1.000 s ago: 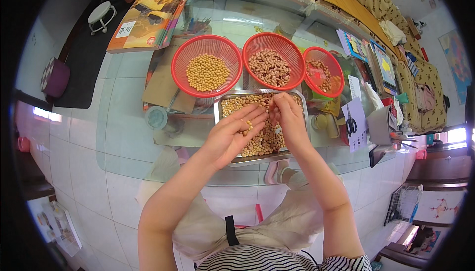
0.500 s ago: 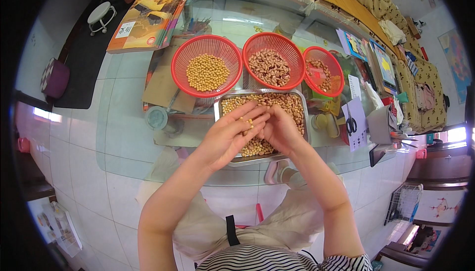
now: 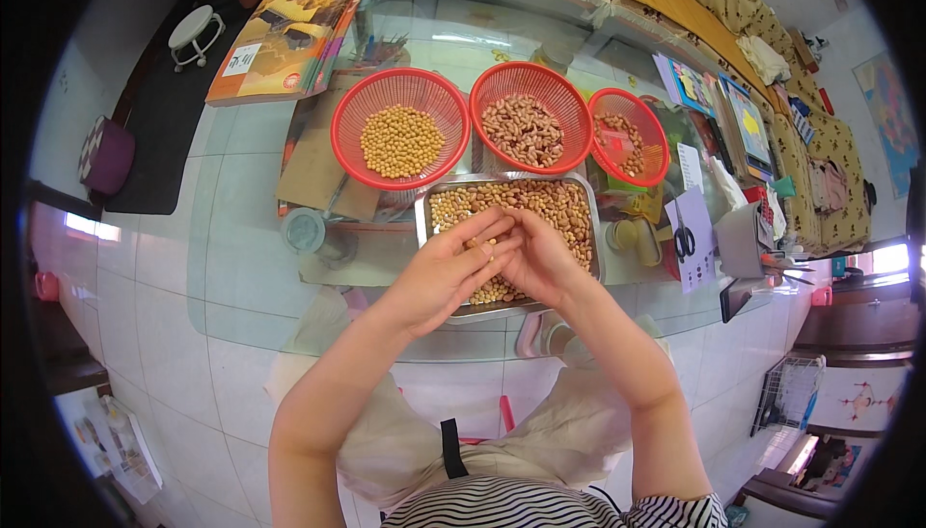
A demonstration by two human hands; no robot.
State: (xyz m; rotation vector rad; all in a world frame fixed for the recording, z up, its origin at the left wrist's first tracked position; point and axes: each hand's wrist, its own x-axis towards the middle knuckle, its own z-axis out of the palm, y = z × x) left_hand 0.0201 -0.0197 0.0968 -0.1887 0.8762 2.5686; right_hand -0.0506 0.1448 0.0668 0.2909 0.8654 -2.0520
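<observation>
One big see-through glass bench (image 3: 241,239) carries the lot. On it, right in front of the person, sits a shallow rectangular silver metal tray (image 3: 492,313). Its long axis seems to run roughly left to right, right end a touch farther away (fisheye view, so don't hold me to it). It's loaded with mixed tan and brown beans (image 3: 569,210). Just past it are three round red plastic mesh baskets, mouths up: the left basket (image 3: 349,128) has round yellow beans (image 3: 402,140), the middle basket (image 3: 531,80) has oblong mottled reddish-brown beans (image 3: 522,130), and the smaller right basket (image 3: 658,142) has a few brownish beans (image 3: 632,133).

What's just changed is the hands: the right hand (image 3: 542,263) is no longer off on its own over the tray, it's together with the left hand (image 3: 444,272), fingertips meeting. The left is curled tighter too, fingers angled away and rightward. My read: the handling is now at the fingertips, not down in the tray.

Smallest stuff: a few pale yellow beans (image 3: 493,243) sit in the left fingers above the tray, partly hidden. They look roundish, so no long axis or pointing direction I can call. Can't tell if the right fingers grip anything.
</observation>
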